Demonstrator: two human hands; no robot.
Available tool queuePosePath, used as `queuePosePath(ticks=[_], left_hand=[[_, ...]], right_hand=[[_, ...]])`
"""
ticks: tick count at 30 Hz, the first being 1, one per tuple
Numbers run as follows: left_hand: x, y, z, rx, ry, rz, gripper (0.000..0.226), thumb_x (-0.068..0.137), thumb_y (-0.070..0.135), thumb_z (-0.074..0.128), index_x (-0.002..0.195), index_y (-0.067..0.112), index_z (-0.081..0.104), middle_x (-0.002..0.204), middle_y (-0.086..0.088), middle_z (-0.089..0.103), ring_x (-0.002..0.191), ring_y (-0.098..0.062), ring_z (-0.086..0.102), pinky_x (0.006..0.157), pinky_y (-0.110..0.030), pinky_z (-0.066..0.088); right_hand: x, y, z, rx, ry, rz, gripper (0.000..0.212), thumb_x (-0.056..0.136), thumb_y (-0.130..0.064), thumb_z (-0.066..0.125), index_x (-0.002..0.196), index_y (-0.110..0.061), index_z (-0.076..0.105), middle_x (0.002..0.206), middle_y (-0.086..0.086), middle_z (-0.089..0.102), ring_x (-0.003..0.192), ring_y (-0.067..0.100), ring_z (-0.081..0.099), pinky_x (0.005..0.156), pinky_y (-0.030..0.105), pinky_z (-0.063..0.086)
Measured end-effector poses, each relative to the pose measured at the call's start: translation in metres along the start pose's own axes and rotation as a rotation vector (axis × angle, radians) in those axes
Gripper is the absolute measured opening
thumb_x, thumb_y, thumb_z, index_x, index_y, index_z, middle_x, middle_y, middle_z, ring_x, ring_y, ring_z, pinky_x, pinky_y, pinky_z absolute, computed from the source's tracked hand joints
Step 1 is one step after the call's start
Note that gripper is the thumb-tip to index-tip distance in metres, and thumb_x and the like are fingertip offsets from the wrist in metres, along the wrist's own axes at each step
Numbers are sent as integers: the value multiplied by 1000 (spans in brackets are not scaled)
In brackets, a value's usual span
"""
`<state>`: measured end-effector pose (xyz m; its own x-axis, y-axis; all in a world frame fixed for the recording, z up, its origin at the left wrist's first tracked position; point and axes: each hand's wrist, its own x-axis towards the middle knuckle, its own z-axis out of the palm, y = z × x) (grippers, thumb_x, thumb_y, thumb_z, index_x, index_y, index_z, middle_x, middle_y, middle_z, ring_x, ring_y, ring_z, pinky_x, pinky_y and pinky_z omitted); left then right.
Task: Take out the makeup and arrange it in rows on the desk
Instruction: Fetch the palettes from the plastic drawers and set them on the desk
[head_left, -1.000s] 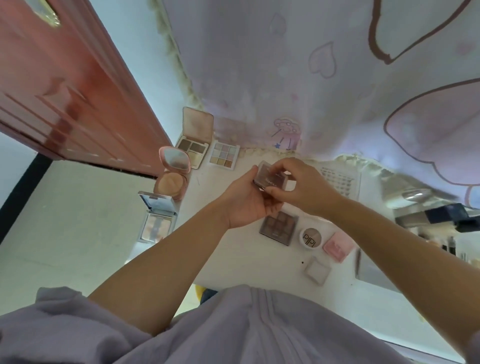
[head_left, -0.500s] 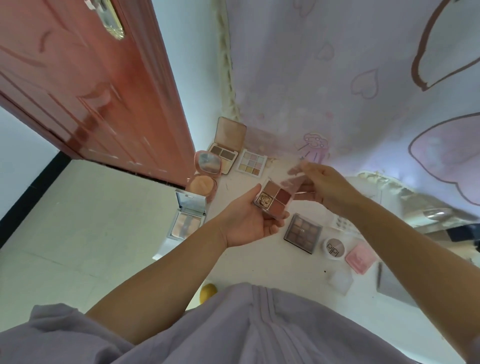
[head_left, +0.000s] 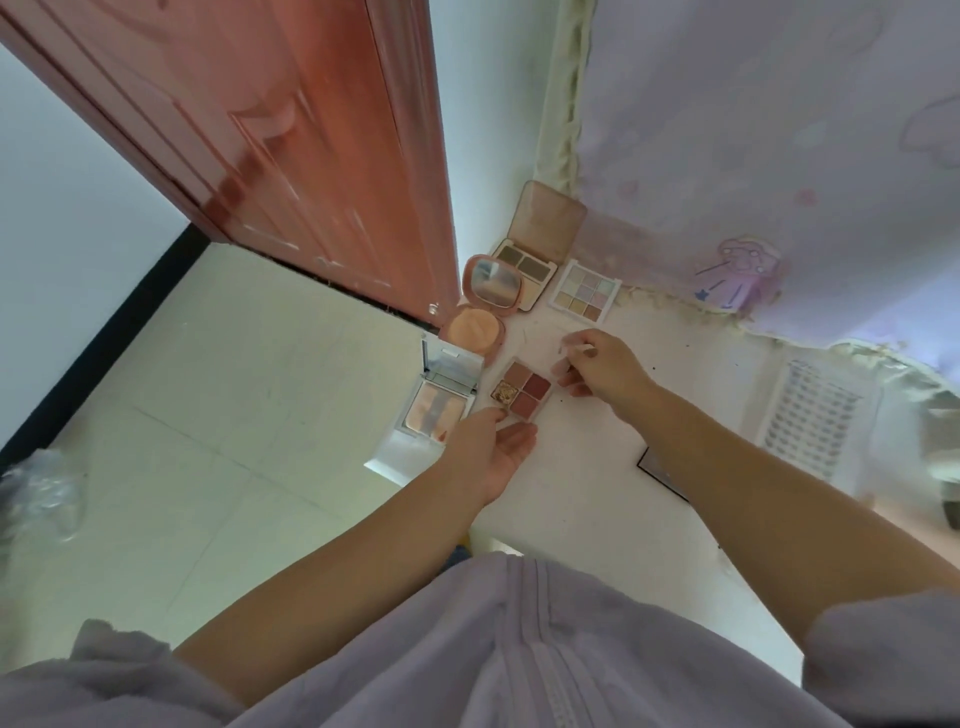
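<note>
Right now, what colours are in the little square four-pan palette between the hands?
Head view: the small square four-pan palette holds rosy pink, dark red, mauve and glittery gold.

A small square four-pan eyeshadow palette (head_left: 521, 391) in browns and reds (one pan glittery gold) is lying open on the white desk (head_left: 587, 493), just right of an open silver mirrored compact (head_left: 441, 397). Farther off, a round pink compact (head_left: 480, 312), a tan-lidded palette (head_left: 535, 244) and a pale nine-pan palette (head_left: 584, 292) are sitting open.
</note>
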<state>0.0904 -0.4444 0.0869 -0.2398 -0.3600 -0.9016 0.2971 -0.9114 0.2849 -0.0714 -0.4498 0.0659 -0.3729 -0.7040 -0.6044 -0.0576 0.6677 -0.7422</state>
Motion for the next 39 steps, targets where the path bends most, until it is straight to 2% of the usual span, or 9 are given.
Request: queuePosePath(ticks=[6, 12, 14, 17, 21, 24, 29, 34, 39], left_hand=[[2, 4, 13, 48, 38, 59, 21, 94, -1, 39, 77, 6, 49, 78, -14, 49, 70, -21, 52, 74, -29, 47], [3, -3, 17, 177, 10, 39, 17, 95, 3, 42, 79, 6, 48, 78, -12, 48, 70, -21, 53, 72, -29, 47], [4, -13, 25, 321, -50, 18, 14, 95, 6, 42, 86, 6, 52, 79, -11, 51, 72, -20, 54, 71, -30, 48], [6, -35, 48, 638, -159, 37, 14, 96, 10, 41, 104, 8, 53, 91, -8, 57, 85, -18, 55, 80, -31, 49], [17, -67, 74, 1122, -283, 190, 40, 95, 13, 40, 135, 13, 45, 135, -5, 49, 123, -19, 47, 108, -36, 38], [22, -80, 83, 1258, -302, 233, 43, 95, 16, 38, 138, 12, 43, 138, -5, 48, 126, -22, 46, 109, -39, 36], [21, -70, 79, 1105, -254, 192, 27, 95, 17, 38, 102, 10, 63, 101, -13, 62, 93, -23, 56, 86, -37, 47], [1, -47, 62, 613, -500, -213, 56, 98, 52, 29, 123, 11, 57, 111, -14, 63, 95, -27, 60, 85, -41, 52], [-13, -37, 61, 440, -589, -224, 62, 96, 59, 19, 119, 14, 55, 106, -10, 60, 83, -20, 59, 69, -32, 51]], right_hand=[[8, -5, 2, -270, 31, -122, 38, 97, -13, 47, 135, -13, 43, 84, 12, 65, 58, 13, 62, 49, 12, 48], [-9, 2, -36, -541, 23, -181, 37, 97, -20, 48, 134, -15, 47, 96, 8, 64, 83, 21, 64, 68, 26, 51], [-22, 12, -62, -557, 59, -143, 27, 96, -19, 48, 121, -14, 57, 93, 4, 63, 82, 19, 63, 62, 21, 47], [-51, 34, -91, -753, 94, -115, 25, 94, -23, 50, 116, -14, 60, 98, 0, 57, 92, 20, 59, 79, 27, 46], [-91, 77, -90, -1059, 35, -123, 45, 88, -42, 56, 123, -15, 48, 129, 7, 44, 117, 28, 46, 97, 36, 38], [-99, 99, -79, -1189, 77, -202, 57, 87, -43, 57, 132, -14, 38, 139, 10, 37, 127, 30, 37, 109, 38, 26], [-97, 92, -75, -990, 86, -300, 49, 85, -38, 58, 125, -13, 43, 132, 10, 41, 119, 28, 39, 91, 31, 37], [-108, 58, -70, -740, 98, -481, 51, 81, -40, 66, 122, -17, 46, 124, 1, 45, 112, 17, 42, 85, 21, 33], [-110, 38, -71, -655, 73, -582, 47, 79, -41, 69, 118, -24, 50, 114, -5, 50, 100, 8, 42, 83, 19, 33]])
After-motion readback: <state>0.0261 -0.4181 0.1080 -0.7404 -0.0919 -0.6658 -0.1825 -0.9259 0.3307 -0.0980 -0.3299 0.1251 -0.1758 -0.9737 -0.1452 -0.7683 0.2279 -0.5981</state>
